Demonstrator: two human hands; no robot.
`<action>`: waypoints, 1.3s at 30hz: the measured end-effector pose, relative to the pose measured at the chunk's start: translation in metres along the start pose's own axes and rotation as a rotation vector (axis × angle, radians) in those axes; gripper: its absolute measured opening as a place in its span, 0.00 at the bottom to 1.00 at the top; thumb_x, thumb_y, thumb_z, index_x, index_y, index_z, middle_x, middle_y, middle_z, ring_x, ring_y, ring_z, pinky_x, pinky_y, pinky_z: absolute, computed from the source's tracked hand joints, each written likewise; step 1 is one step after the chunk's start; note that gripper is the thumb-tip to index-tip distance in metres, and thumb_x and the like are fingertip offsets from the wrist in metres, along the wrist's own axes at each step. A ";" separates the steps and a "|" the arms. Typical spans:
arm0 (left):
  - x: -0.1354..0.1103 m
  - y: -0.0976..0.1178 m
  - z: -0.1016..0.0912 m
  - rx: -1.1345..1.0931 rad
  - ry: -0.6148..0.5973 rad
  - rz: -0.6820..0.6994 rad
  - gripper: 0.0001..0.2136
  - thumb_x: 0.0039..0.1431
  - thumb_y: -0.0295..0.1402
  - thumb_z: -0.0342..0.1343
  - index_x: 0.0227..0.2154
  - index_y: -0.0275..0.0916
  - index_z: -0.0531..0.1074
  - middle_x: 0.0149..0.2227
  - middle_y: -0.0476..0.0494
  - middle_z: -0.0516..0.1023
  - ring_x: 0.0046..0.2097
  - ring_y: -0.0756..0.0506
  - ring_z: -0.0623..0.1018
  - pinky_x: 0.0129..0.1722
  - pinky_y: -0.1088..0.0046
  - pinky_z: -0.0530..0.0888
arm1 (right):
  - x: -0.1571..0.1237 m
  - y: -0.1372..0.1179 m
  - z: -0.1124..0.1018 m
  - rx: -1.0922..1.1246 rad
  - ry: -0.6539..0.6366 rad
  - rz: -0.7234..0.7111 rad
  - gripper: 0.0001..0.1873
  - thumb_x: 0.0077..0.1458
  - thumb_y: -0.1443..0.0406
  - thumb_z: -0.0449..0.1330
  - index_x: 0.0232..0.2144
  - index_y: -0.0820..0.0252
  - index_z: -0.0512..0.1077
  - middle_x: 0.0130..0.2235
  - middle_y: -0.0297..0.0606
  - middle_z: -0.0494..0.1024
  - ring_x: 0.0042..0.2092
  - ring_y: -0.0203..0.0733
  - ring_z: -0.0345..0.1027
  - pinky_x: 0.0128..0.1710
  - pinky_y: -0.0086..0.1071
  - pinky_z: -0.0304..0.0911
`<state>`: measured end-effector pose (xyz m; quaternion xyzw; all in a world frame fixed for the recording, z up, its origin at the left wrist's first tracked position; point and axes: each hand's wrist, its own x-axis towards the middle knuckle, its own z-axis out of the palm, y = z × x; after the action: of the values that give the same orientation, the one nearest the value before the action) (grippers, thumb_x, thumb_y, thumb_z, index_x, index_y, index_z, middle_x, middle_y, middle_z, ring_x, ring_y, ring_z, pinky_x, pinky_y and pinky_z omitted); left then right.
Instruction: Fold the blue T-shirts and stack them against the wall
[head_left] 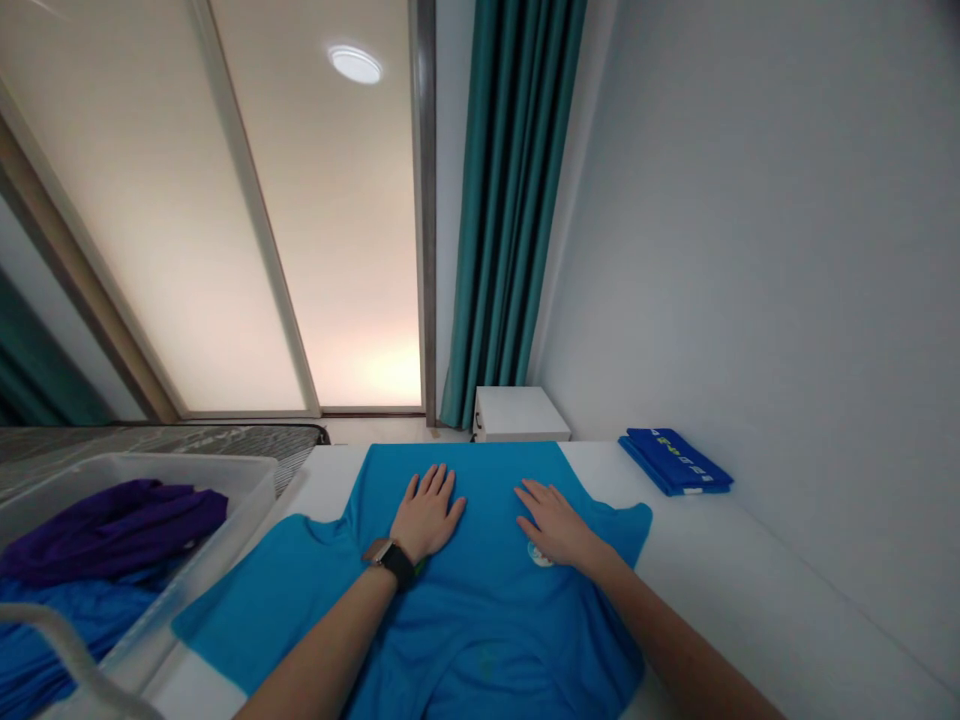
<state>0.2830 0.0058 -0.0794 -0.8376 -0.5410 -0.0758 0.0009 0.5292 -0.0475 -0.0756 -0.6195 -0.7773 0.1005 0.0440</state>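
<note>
A bright blue T-shirt lies spread flat on a white table, with its sleeves reaching out to both sides. My left hand presses palm down on the shirt's middle, fingers apart, a black-strapped watch on the wrist. Close beside it, my right hand rests flat on the shirt too, holding nothing, just above a small white round emblem. Neither hand grips the cloth.
A translucent plastic bin at the left edge holds purple cloth and blue cloth. A folded blue garment lies at the table's far right, against a white wall. A white cabinet stands beyond the table.
</note>
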 end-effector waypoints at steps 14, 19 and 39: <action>-0.008 0.008 -0.007 0.019 0.126 0.043 0.23 0.69 0.42 0.38 0.57 0.38 0.67 0.62 0.39 0.68 0.63 0.41 0.65 0.61 0.60 0.60 | -0.046 -0.040 0.016 -0.022 0.103 0.030 0.33 0.66 0.52 0.39 0.67 0.61 0.52 0.69 0.39 0.48 0.70 0.45 0.38 0.68 0.43 0.31; -0.033 0.017 -0.013 -0.012 0.023 0.117 0.25 0.69 0.45 0.38 0.62 0.36 0.62 0.66 0.38 0.61 0.66 0.39 0.60 0.64 0.56 0.58 | -0.045 -0.040 0.019 -0.043 0.138 0.006 0.33 0.65 0.53 0.43 0.66 0.64 0.53 0.69 0.43 0.50 0.69 0.47 0.41 0.67 0.46 0.36; -0.145 0.017 -0.036 -0.203 -0.087 0.562 0.32 0.68 0.47 0.45 0.69 0.47 0.41 0.70 0.43 0.46 0.69 0.38 0.52 0.67 0.50 0.50 | -0.112 -0.077 0.033 0.070 0.154 -0.101 0.37 0.64 0.49 0.47 0.67 0.62 0.50 0.69 0.42 0.47 0.69 0.53 0.40 0.68 0.52 0.35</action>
<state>0.2351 -0.1353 -0.0609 -0.9527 -0.2773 -0.0902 -0.0850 0.4747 -0.1760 -0.0848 -0.5833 -0.7980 0.0774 0.1300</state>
